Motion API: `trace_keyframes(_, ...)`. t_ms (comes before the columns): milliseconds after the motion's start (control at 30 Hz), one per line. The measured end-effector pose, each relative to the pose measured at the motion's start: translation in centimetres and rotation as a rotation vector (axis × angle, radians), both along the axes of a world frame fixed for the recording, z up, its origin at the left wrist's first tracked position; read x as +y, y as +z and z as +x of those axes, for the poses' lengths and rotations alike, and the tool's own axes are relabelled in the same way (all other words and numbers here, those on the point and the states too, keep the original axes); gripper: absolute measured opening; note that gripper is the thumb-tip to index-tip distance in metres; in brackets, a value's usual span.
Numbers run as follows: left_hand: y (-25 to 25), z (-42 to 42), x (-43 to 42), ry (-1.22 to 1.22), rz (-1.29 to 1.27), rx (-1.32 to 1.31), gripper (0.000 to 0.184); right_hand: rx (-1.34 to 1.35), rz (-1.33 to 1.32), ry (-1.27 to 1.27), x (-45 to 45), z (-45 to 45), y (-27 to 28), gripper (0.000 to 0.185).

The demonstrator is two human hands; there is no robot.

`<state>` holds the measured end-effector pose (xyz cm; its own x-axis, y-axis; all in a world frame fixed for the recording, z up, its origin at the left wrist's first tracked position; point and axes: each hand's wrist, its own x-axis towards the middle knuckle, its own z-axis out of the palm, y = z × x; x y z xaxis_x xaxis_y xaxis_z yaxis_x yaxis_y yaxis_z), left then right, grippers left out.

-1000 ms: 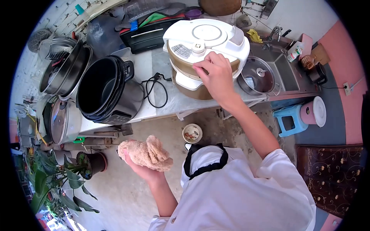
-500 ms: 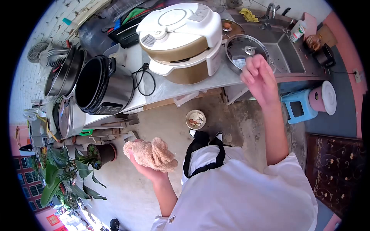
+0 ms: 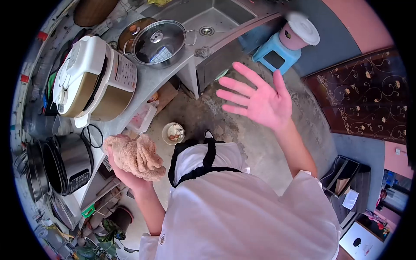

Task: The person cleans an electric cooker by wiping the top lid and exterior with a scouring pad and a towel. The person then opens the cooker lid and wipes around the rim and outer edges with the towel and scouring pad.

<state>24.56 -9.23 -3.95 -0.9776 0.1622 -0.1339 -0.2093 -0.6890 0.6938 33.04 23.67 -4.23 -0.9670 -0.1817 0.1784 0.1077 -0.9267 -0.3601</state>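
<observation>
A fluffy light-brown cloth (image 3: 138,157) is bunched up in my left hand (image 3: 126,177), whose fingers are partly hidden beneath it. That hand is out in front of the counter, near the white and gold pressure cooker (image 3: 113,92). My right hand (image 3: 269,100) is held up in the air with palm showing and fingers spread, and nothing is in it. Beyond it, a steel pot with a glass lid (image 3: 158,42) stands on the counter beside the sink (image 3: 220,19).
A black-lined cooker pot (image 3: 74,162) stands at the counter's left end. On the floor are a small bowl with scraps (image 3: 173,133) and a blue stool (image 3: 277,53) bearing a pink lidded bucket (image 3: 294,35). At right are a dark patterned panel (image 3: 362,93) and a black rack (image 3: 342,177).
The view has turned to the right, so the counter now lies further left. My right hand has gone from curled fingers to an open, spread palm. The left still holds the cloth.
</observation>
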Motion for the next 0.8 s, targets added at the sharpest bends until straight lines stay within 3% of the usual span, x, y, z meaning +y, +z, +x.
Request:
trace_keyframes(33,-0.9,-0.5,-0.5,0.033,-0.114,0.006,0.039,0.005,-0.001,-0.010,-0.2,0.0,0.5,0.083)
trace_keyframes(133,0.1,-0.5,-0.4,-0.043,-0.108,0.086,0.041,0.061,-0.008,0.050,-0.3,-0.4,1.5,0.084)
trace_keyframes(167,0.4,-0.3,0.4,0.146,-0.141,-0.011,0.042,0.085,-0.020,0.090,-0.4,-0.7,1.7,0.085)
trace_keyframes(267,-0.5,0.0,-1.4,0.051,-0.065,0.050,0.042,0.064,0.017,0.149,-0.5,-1.4,3.1,0.086)
trace_keyframes(333,-0.4,0.9,-1.8,0.097,-0.081,0.008,0.040,0.135,0.448,0.263,0.6,-2.8,3.9,0.084)
trace_keyframes(367,-0.1,1.4,-1.7,0.200,-0.072,-0.044,0.041,0.471,0.146,0.288,2.5,-4.4,-3.5,0.079)
trace_keyframes(433,-0.1,2.0,-2.1,0.229,-0.050,-0.082,0.043,0.784,-0.139,0.261,4.6,-3.7,-10.3,0.074)
trace_keyframes(533,-0.5,2.5,-4.0,0.247,-0.053,-0.034,0.043,0.421,0.229,0.151,5.0,-7.0,-8.1,0.070)
trace_keyframes(600,-1.7,3.8,-5.3,0.136,-0.028,0.071,0.041,0.121,0.443,0.113,3.6,-7.2,-6.8,0.070)
trace_keyframes(633,-0.3,4.2,-3.8,0.212,-0.018,-0.041,0.041,-0.031,0.549,0.082,2.5,-6.7,-5.9,0.070)
trace_keyframes(667,-0.7,4.0,-3.3,0.336,-0.120,-0.111,0.040,0.050,0.509,0.049,1.1,-7.0,-2.7,0.084)
trace_keyframes(733,-1.7,4.1,-4.0,0.181,-0.094,-0.026,0.040,0.084,0.467,0.049,-0.7,-7.3,0.5,0.088)
trace_keyframes(800,-1.8,4.5,-3.8,0.223,-0.094,-0.036,0.040,0.185,0.389,0.177,-1.9,-7.7,1.6,0.090)
